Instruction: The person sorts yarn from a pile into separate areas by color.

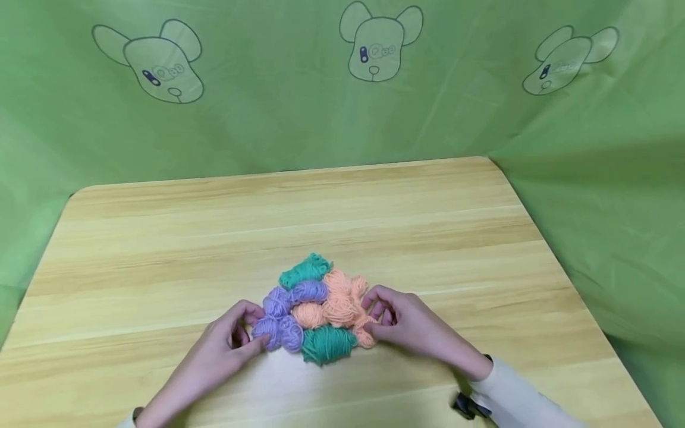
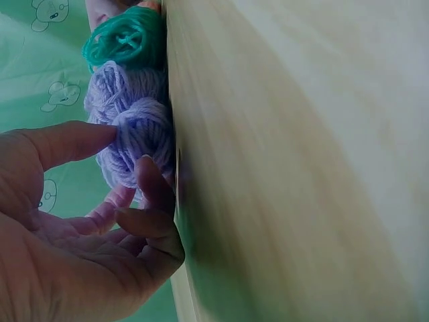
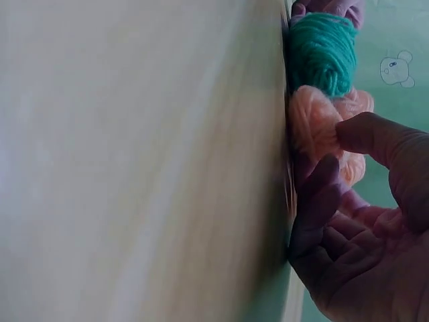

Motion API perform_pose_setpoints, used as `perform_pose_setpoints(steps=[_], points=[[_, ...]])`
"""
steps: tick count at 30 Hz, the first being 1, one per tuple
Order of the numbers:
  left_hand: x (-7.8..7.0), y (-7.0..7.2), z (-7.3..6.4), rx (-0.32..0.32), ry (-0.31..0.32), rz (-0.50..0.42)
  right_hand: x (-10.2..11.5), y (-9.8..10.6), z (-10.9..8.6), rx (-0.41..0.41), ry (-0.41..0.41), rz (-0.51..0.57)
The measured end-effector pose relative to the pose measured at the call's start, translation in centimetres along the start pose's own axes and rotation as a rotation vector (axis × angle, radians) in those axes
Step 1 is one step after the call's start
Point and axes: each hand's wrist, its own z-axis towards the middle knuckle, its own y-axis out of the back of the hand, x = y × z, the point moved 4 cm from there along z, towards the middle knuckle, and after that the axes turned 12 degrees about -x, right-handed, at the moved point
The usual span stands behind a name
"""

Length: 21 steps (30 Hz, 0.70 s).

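Observation:
A tight cluster of small yarn skeins lies on the wooden table. On its left side are several purple yarn balls, with peach yarn balls at the middle and right. One green yarn skein lies at the far edge, another green yarn skein at the near edge. My left hand curves its thumb and fingers about the outermost purple yarn ball. Opposite it, my right hand holds thumb and bent fingers against the outer peach yarn ball.
The wooden table spreads around the cluster on all sides. A green curtain with printed mouse-like heads hangs behind and along the sides. A small black object shows beside the right sleeve.

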Motion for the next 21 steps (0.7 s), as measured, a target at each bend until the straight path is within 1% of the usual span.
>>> perform_pose_setpoints(steps=[6,9,17,21], points=[[-0.2,0.1,0.0,-0.005,-0.018,-0.005,-0.6,0.0,0.4,0.009,-0.028,0.047],[-0.2,0.0,0.0,-0.007,-0.007,-0.001,-0.7,0.1,0.5,-0.001,-0.028,0.071],[-0.2,0.0,0.1,-0.013,-0.014,0.002,-0.4,0.7,0.3,-0.064,-0.050,0.052],[-0.3,0.0,0.1,-0.013,-0.003,0.005,-0.3,1.1,0.0,-0.117,-0.046,0.043]])
